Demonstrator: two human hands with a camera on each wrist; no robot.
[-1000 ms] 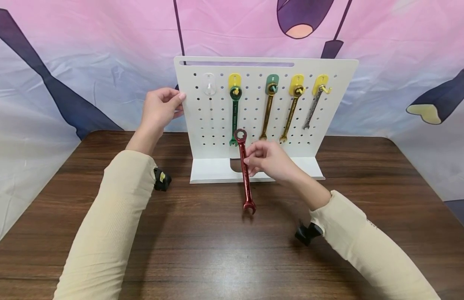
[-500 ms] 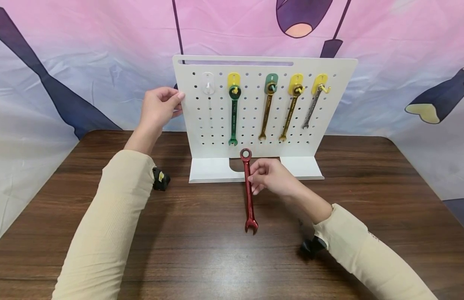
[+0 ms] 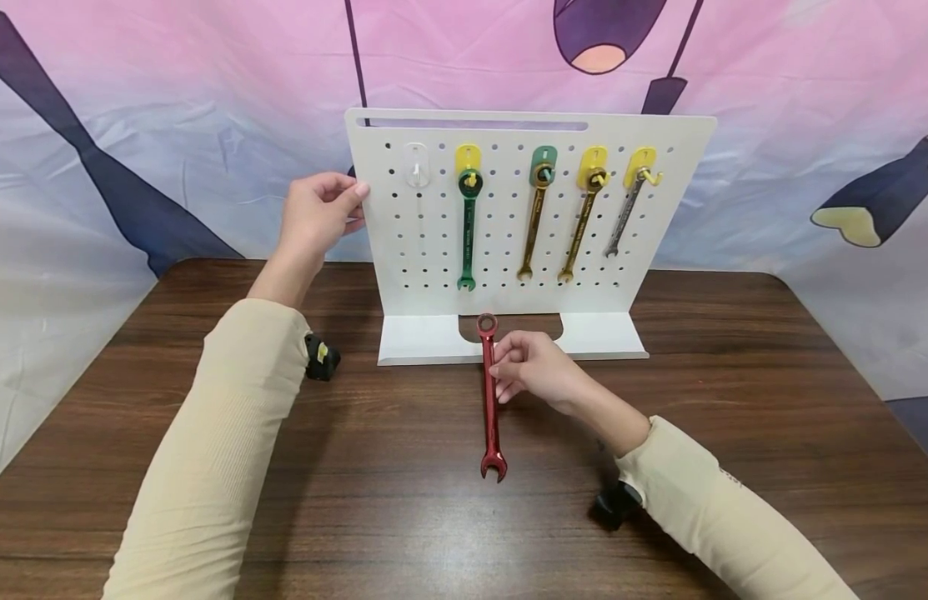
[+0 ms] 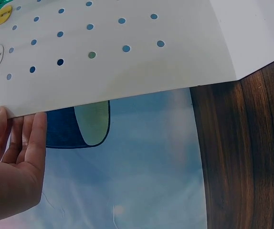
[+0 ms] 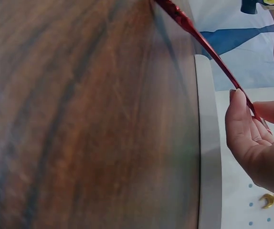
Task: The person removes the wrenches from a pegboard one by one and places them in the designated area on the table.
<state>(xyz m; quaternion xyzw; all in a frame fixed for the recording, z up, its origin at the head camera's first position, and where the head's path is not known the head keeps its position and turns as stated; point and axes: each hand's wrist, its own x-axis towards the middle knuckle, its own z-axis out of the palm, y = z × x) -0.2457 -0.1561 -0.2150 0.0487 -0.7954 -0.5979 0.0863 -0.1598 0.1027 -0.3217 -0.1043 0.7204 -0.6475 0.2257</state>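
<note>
My right hand point(image 3: 537, 368) pinches a red combination wrench point(image 3: 489, 408) by its shaft, ring end up and open end down toward me, in front of the pegboard's base. In the right wrist view the thumb and fingers point(image 5: 239, 119) grip the red shaft. My left hand point(image 3: 321, 212) pinches the left edge of a white pegboard point(image 3: 441, 242); the left wrist view shows thumb and fingers on both sides of that edge. On the board hang a green wrench point(image 3: 468, 233), two gold wrenches point(image 3: 534, 233) and a small silver wrench point(image 3: 624, 217).
A transparent hook point(image 3: 416, 165) at the board's left bears nothing. Yellow hooks point(image 3: 468, 155) and a green hook point(image 3: 544, 156) hold the hanging wrenches. The board's white base point(image 3: 426, 340) stands on a dark wood table point(image 3: 358, 500), with a printed cloth point(image 3: 246, 108) behind.
My right hand has lowered the red wrench from in front of the board toward the table and toward me. The left hand stays on the board's edge.
</note>
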